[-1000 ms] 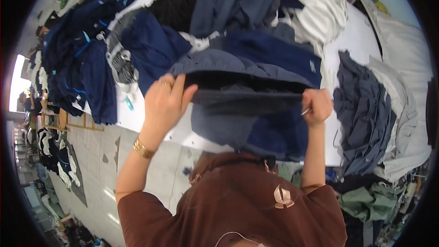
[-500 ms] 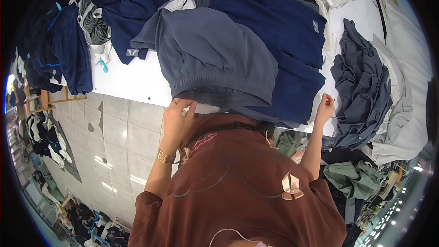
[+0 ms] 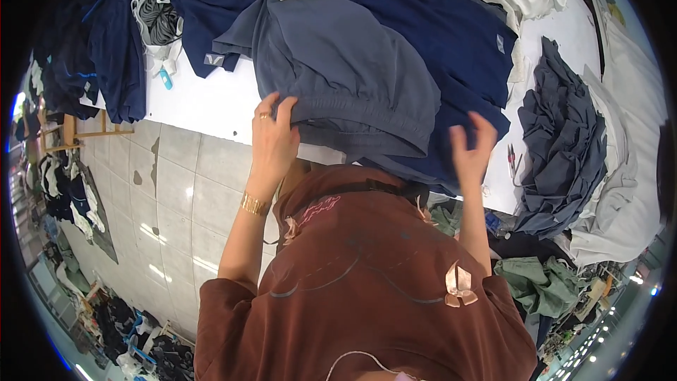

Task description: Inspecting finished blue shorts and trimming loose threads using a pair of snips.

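Grey-blue garment (image 3: 338, 77) pinched at its waistband by left hand (image 3: 271, 137); right hand (image 3: 471, 148) open beside it.

A white bench (image 3: 201, 102) is running across the upper frame, lying above a floor (image 3: 169, 197) of pale grey tiles that are reflecting overhead light in bright streaks. A wooden rack (image 3: 67, 130) is standing at the left, and small ceiling lights (image 3: 606, 331) are glowing at lower right.
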A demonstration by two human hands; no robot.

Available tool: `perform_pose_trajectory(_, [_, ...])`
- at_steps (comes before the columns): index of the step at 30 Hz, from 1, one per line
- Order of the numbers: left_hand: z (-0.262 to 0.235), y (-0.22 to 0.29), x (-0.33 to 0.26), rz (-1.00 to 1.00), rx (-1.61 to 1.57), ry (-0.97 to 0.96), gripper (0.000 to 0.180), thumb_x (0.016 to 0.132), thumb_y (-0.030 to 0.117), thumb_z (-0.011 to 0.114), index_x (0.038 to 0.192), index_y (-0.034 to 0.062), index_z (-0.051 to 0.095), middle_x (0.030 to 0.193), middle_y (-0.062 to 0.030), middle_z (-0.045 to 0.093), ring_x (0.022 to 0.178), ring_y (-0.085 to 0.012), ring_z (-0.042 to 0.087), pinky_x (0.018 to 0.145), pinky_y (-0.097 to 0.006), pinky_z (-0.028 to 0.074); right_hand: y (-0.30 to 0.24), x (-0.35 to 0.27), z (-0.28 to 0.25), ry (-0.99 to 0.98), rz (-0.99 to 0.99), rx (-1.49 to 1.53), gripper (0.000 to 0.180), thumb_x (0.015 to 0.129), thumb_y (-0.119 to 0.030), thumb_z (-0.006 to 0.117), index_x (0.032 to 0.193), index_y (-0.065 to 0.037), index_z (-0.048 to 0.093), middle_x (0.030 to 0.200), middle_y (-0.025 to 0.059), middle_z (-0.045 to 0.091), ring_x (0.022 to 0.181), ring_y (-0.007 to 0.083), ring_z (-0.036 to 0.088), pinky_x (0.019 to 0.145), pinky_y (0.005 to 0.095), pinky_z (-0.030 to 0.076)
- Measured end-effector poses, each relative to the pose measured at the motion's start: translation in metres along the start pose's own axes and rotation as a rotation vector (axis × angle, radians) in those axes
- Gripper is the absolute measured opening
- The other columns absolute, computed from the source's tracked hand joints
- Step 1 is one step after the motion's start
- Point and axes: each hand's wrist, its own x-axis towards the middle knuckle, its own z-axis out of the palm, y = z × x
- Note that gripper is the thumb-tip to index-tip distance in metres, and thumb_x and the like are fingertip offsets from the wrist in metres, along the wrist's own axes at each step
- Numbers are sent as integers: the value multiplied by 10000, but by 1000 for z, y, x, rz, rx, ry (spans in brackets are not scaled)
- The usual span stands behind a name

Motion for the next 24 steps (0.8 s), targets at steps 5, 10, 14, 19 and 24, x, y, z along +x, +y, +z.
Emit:
perform_pose_trajectory(5, [2,-18,11,9,9,-110,516,719,-75,587,1207,67,496,1182,-162,552,1084,-349,536,897,-403,459,-59,-9,29,-346,-182,22,470,690,-54,700,1145,-61,584,1101,161,576,1028,335,559,849,358,473])
perform_pose_trajectory(10, [-43,-44,46,-91,-227,127,393,716,-108,459,1050,71,563,1036,-133,612,944,-309,617,817,-366,483,-57,54,20,-237,-163,110,502,651,69,576,1132,-72,599,1054,147,607,967,305,603,777,318,499])
perform_pose_trajectory(14, [-150,-49,140,31,-481,373,268,801,-98,398,947,32,581,869,-37,623,721,-125,630,584,-253,519,-96,164,-19,-325,-115,229,443,736,23,582,1164,-91,595,1042,75,627,847,203,619,673,269,485])
perform_pose_trajectory(19, [-270,1,244,359,-458,482,313,731,-27,342,823,-22,641,763,-71,654,719,-124,586,711,-227,459,-175,289,-62,-587,34,275,422,858,-99,501,1280,-103,501,804,69,587,602,166,567,460,306,521])
perform_pose_trajectory(24, [-321,43,268,339,-190,616,299,721,-40,351,801,-34,639,743,-48,640,726,-108,580,707,-236,464,-237,319,-91,-467,66,750,381,849,-50,464,1226,-12,501,840,107,602,724,177,589,605,338,545])
